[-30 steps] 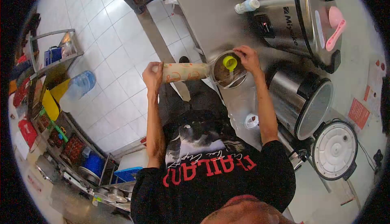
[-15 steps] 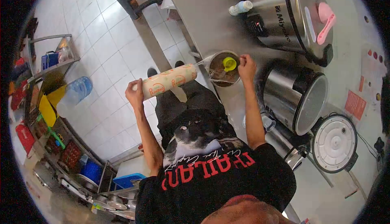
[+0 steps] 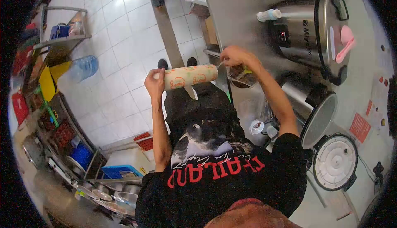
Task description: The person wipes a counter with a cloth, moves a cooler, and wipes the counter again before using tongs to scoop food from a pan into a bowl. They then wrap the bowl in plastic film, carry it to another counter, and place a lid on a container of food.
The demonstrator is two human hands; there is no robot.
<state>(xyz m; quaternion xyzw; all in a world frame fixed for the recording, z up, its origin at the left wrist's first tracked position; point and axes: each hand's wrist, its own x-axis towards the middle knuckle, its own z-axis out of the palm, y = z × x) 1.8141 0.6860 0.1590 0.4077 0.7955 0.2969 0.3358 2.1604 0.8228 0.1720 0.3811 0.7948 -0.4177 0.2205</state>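
Observation:
My left hand (image 3: 154, 82) is closed around the left end of a roll of cling film (image 3: 191, 76) with orange print, held level above my legs. My right hand (image 3: 236, 56) pinches a thin strand of the clear film beside the roll's right end. Below my right wrist, on the counter, stands a round metal pot (image 3: 244, 85) with film across its rim. A yellow-green scoop (image 3: 247, 69) in it is partly hidden by my right forearm.
On the steel counter (image 3: 233, 10) are a Miyako rice cooker (image 3: 304, 33) with a pink scoop (image 3: 345, 44) on it, a small bottle (image 3: 269, 15), an open cooker (image 3: 318, 118) and a round lid (image 3: 336, 162). Shelves and a water bottle (image 3: 84, 68) are left.
My right hand has left the pot's rim and moved left to the roll's end, now pinching film. The camera view has shifted, and the roll is more level.

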